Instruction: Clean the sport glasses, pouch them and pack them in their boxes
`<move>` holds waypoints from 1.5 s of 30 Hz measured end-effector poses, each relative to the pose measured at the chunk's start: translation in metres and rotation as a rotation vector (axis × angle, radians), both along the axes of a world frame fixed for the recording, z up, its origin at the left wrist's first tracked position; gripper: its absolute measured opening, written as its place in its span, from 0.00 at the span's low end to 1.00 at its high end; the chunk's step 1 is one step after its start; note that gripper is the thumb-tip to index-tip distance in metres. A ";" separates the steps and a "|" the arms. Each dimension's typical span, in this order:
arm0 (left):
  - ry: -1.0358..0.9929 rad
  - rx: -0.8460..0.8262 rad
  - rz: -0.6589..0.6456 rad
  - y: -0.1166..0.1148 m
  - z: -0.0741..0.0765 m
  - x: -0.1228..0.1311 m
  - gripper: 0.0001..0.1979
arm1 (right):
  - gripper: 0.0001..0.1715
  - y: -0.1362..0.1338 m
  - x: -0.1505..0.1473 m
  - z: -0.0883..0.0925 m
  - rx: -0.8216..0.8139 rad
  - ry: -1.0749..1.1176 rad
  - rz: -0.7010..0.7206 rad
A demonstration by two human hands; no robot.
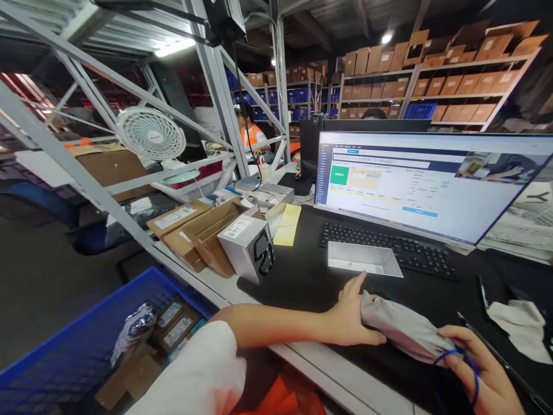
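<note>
A soft grey fabric pouch point(401, 324) lies slantwise over the black desk mat, with something long inside that I cannot see. My right hand point(484, 366) pinches its near right end, where a blue cord loops by the fingers. At the other end, my left hand point(352, 320) is open against the pouch, fingers stretched forward and thumb spread below. Just beyond the left fingertips sits an open, shallow white box point(365, 260), in front of the black keyboard point(384, 248).
A monitor point(432, 184) stands behind the keyboard. Left are a grey-white box point(246, 245), brown cartons point(211, 236) and yellow paper point(287, 225). A blue crate point(78, 340) with packages is below. Light cloth point(518, 325) lies right. A person in an orange vest point(253, 135) is beyond the metal frame.
</note>
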State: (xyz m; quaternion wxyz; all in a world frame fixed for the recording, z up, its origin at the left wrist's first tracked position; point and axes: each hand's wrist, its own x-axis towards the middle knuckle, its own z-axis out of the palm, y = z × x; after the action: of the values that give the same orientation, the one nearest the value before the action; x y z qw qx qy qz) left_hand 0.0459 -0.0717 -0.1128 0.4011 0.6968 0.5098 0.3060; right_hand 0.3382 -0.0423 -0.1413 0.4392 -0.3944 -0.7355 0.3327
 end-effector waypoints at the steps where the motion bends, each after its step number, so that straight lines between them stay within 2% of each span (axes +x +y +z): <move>1: 0.022 0.003 -0.011 0.001 0.000 -0.001 0.45 | 0.13 0.001 -0.001 -0.002 -0.023 -0.010 0.013; 4: 0.012 0.023 0.009 0.007 -0.004 -0.002 0.41 | 0.10 0.002 -0.005 0.001 0.067 -0.125 0.050; 7: -0.039 0.081 0.049 0.010 -0.018 -0.002 0.39 | 0.07 0.001 -0.009 0.011 0.268 -0.281 0.054; 9: -0.067 0.151 0.054 0.010 -0.029 -0.002 0.37 | 0.09 0.000 -0.011 0.017 0.329 -0.392 -0.002; 12: -0.145 0.278 0.061 0.008 -0.043 -0.005 0.29 | 0.14 -0.002 -0.015 0.020 0.270 -0.577 -0.040; 15: -0.250 0.330 0.080 0.008 -0.048 -0.007 0.24 | 0.18 -0.002 -0.019 0.020 0.106 -0.625 0.010; 18: -0.299 0.304 0.145 0.009 -0.049 -0.007 0.19 | 0.21 0.002 -0.022 0.021 -0.060 -0.507 0.001; 21: -0.263 0.291 0.225 0.011 -0.047 -0.004 0.09 | 0.24 0.008 -0.020 0.022 -0.164 -0.312 -0.048; 23: -0.225 0.267 0.244 0.013 -0.045 -0.004 0.05 | 0.24 0.013 -0.017 0.023 -0.154 -0.217 -0.064; 26: -0.157 0.206 0.214 0.020 -0.040 -0.007 0.05 | 0.23 0.022 -0.006 0.023 -0.068 -0.157 -0.098; 29: -0.092 0.199 0.167 0.026 -0.033 -0.010 0.06 | 0.20 0.030 0.008 0.022 -0.037 -0.206 -0.145; 31: -0.055 0.229 0.136 0.029 -0.030 -0.011 0.07 | 0.17 0.033 0.015 0.021 -0.063 -0.329 -0.167; 35: 0.031 0.305 0.154 0.027 -0.032 -0.011 0.11 | 0.19 0.028 0.013 0.022 -0.257 -0.629 -0.046; 37: 0.052 0.361 0.190 0.024 -0.037 -0.010 0.12 | 0.22 0.022 0.004 0.023 -0.284 -0.638 -0.027; 41: 0.029 0.470 0.211 0.019 -0.043 -0.009 0.15 | 0.20 0.015 -0.014 0.020 -0.192 -0.551 -0.140; 43: 0.034 0.487 0.168 0.019 -0.037 -0.012 0.16 | 0.21 0.016 -0.018 0.015 -0.221 -0.575 -0.088; 45: 0.123 0.498 0.104 0.020 -0.025 -0.015 0.16 | 0.26 0.019 -0.017 0.011 -0.277 -0.601 0.004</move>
State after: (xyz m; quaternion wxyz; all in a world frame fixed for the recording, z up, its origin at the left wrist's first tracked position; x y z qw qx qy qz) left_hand 0.0307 -0.0517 -0.1382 0.1692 0.7641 0.4775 0.3994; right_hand 0.3211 -0.0232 -0.1299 0.1442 -0.5294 -0.7807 0.2991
